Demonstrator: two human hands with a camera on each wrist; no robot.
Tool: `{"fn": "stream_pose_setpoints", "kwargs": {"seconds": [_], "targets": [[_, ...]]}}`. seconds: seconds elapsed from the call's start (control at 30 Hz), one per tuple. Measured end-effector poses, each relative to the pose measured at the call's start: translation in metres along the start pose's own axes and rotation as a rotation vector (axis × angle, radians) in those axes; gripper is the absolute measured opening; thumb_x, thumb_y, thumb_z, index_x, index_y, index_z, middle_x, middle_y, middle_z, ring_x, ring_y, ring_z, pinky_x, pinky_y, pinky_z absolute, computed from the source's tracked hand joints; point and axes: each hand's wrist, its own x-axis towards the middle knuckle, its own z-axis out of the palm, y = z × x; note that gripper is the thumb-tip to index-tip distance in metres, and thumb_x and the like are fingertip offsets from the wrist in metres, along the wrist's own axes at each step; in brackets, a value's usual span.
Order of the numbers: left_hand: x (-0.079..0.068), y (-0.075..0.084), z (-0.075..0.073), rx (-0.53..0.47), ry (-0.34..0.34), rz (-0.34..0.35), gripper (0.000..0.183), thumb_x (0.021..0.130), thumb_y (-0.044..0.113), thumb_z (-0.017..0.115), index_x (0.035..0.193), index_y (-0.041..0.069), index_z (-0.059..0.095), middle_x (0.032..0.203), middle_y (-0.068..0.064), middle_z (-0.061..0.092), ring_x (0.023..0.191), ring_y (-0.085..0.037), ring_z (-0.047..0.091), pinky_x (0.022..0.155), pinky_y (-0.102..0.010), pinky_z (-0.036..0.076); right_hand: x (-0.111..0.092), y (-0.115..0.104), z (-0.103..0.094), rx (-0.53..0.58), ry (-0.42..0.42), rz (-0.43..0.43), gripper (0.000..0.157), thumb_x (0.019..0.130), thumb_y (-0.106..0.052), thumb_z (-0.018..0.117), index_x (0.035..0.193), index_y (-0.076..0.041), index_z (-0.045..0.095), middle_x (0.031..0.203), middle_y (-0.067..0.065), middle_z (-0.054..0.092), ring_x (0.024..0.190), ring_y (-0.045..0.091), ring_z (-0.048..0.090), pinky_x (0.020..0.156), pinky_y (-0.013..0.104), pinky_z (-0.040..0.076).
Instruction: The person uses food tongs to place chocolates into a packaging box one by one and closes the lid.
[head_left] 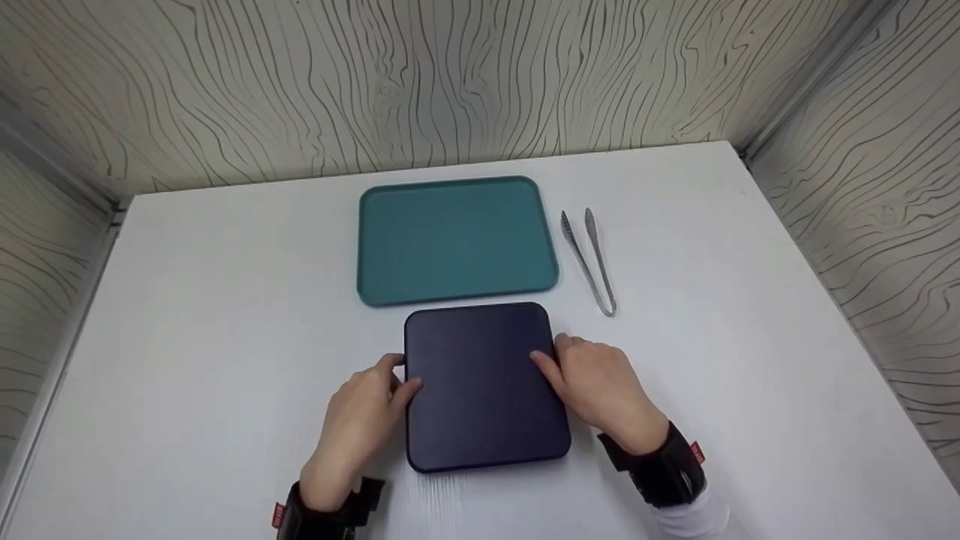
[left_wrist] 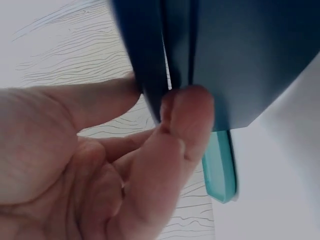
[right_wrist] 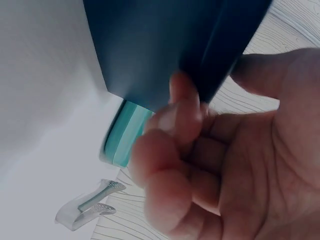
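A dark navy box (head_left: 486, 405) with rounded corners sits near the front middle of the white table, its flat lid (left_wrist: 142, 50) on top. My left hand (head_left: 364, 416) pinches the lid's left edge, thumb above and fingers below the rim. On that side a thin bright gap shows between lid and box body (left_wrist: 240, 60) in the left wrist view. Opposite it, my right hand (head_left: 604, 382) grips the right edge, its thumb on the top face and its fingers curled against the side. What the box contains is hidden.
Behind the box lies a teal tray (head_left: 457, 240) with a low rim. Metal tongs (head_left: 590, 262) rest to the tray's right, their arms spread. The white table (head_left: 225, 300) meets wood-patterned panels (head_left: 450, 82) at the back and sides.
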Motion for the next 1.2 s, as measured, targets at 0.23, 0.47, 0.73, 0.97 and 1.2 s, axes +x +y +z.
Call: {"fn": "stream_pose_setpoints", "kwargs": {"seconds": [0.23,0.47,0.73,0.97,1.2], "targets": [[-0.001,-0.011,0.005,-0.091,0.011,-0.015,0.043,0.104,0.024,0.066,0.138,-0.003,0.063,0.091,-0.006,0.075,0.069,-0.009,0.061,0.060,-0.026,0.047,0.002,-0.005,0.005,-0.014,0.035,0.024,0.037,0.101,-0.035,0.068,0.088,0.000,0.063,0.065,0.013,0.063,0.056,0.031,0.064,0.050,0.040,0.051],[0.005,-0.013,0.015,0.027,0.159,0.139,0.060,0.105,0.017,0.063,0.156,-0.006,0.043,0.132,-0.028,0.068,0.073,-0.025,0.071,0.065,-0.043,0.058,0.008,-0.002,0.016,0.059,0.041,0.033,0.059,0.107,-0.034,0.060,0.148,0.008,0.051,0.119,0.024,0.069,0.095,0.035,0.074,0.070,0.045,0.062],[0.031,-0.013,0.030,0.177,0.239,0.243,0.053,0.108,0.022,0.058,0.154,-0.002,0.049,0.153,-0.027,0.054,0.103,-0.039,0.074,0.072,-0.047,0.062,0.016,0.003,0.028,0.224,0.007,-0.004,0.057,0.112,-0.023,0.050,0.161,0.002,0.037,0.162,0.025,0.046,0.144,0.040,0.054,0.108,0.051,0.055],[0.036,-0.013,0.041,0.181,0.278,0.264,0.048,0.112,0.019,0.050,0.154,-0.003,0.047,0.147,-0.027,0.055,0.088,-0.034,0.074,0.070,-0.045,0.062,0.021,0.001,0.030,0.245,-0.061,0.018,0.057,0.113,-0.024,0.045,0.162,0.003,0.034,0.165,0.024,0.042,0.149,0.040,0.049,0.115,0.052,0.050],[0.036,-0.013,0.046,0.117,0.248,0.217,0.049,0.113,0.018,0.044,0.158,-0.004,0.042,0.152,-0.028,0.052,0.077,-0.032,0.073,0.072,-0.045,0.061,0.020,0.004,0.032,0.245,-0.069,-0.006,0.057,0.114,-0.023,0.044,0.161,0.005,0.034,0.165,0.027,0.042,0.147,0.042,0.050,0.115,0.053,0.050]]}}
